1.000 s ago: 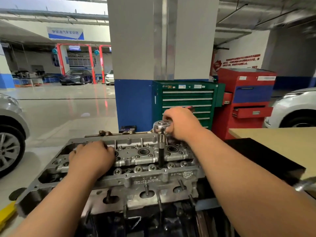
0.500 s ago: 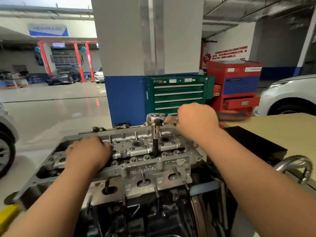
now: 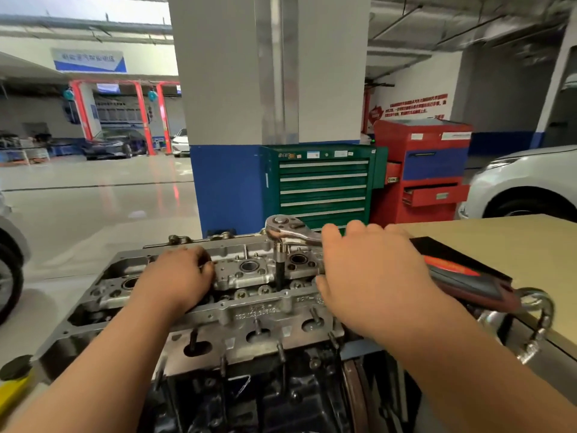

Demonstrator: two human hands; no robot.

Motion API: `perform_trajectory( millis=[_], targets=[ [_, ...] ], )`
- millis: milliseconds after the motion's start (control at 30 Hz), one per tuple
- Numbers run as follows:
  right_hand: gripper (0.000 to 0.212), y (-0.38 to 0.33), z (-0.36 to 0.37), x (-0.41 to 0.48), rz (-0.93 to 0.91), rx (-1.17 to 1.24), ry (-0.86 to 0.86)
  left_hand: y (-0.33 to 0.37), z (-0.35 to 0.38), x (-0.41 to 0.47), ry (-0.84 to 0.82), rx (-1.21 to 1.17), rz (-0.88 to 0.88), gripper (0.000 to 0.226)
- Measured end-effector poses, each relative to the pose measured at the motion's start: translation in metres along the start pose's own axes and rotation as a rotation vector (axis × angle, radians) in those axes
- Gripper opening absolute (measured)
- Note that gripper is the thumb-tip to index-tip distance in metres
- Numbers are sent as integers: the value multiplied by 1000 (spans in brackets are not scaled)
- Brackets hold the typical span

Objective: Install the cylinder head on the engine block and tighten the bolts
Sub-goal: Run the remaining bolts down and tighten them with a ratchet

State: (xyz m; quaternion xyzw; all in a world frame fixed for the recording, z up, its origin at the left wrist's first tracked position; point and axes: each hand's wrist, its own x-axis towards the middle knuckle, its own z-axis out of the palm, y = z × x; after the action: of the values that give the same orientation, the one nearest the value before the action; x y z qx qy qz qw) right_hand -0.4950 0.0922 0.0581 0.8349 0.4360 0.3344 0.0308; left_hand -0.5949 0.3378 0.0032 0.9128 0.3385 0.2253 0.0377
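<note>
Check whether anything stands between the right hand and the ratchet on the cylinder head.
Nothing visible does. The right hand already lies on the ratchet handle, fingers extended over it, with no gap showing. The ratchet's extension drops straight into the cylinder head, and nothing crosses it.

grey cylinder head (image 3: 249, 310), chrome ratchet (image 3: 282, 228), green cabinet (image 3: 323, 185) (pale drawer stripes), red cabinet (image 3: 434, 195)
</note>
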Motion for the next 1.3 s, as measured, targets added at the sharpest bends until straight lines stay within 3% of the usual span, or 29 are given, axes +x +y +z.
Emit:
perform_trajectory(
  millis=[67, 167, 233, 333, 367, 467, 600, 667, 800, 967, 1167, 1300],
  targets=[
    [17, 4, 0, 9, 67, 25, -52, -1, 1, 1, -2, 6, 2, 21],
    [16, 14, 23, 56, 203, 101, -164, -2, 2, 1, 1, 6, -6, 21],
    [8, 16, 44, 96, 143, 212, -201, -2, 0, 0, 3, 1, -13, 22],
    [31, 3, 52, 127, 4, 328, -301, -1, -1, -2, -3, -16, -12, 22],
    [34, 2, 49, 128, -15, 267, -292, -1, -2, -3, -7, -24, -13, 22],
    [15, 15, 36, 98, 7, 31, -199, -1, -2, -4, -12, -20, -12, 21],
    [37, 34, 23, 41, -8, -25, -206, 1, 1, -1, 10, 53, -31, 21],
    [21, 30, 28, 44, -11, -51, -131, 2, 3, 3, 19, 83, -36, 19],
    [14, 24, 51, 87, 83, 86, -129, 1, 6, 10, -30, 120, -77, 28],
    [11, 13, 78, 123, -52, 417, -62, 1, 7, 9, -30, 115, -78, 31],
    [24, 26, 70, 120, -142, 235, -75, 1, 2, 4, -34, 72, -79, 29],
    [13, 23, 57, 119, -189, 191, -124, 1, 2, 0, -21, 29, -66, 29]
  ],
)
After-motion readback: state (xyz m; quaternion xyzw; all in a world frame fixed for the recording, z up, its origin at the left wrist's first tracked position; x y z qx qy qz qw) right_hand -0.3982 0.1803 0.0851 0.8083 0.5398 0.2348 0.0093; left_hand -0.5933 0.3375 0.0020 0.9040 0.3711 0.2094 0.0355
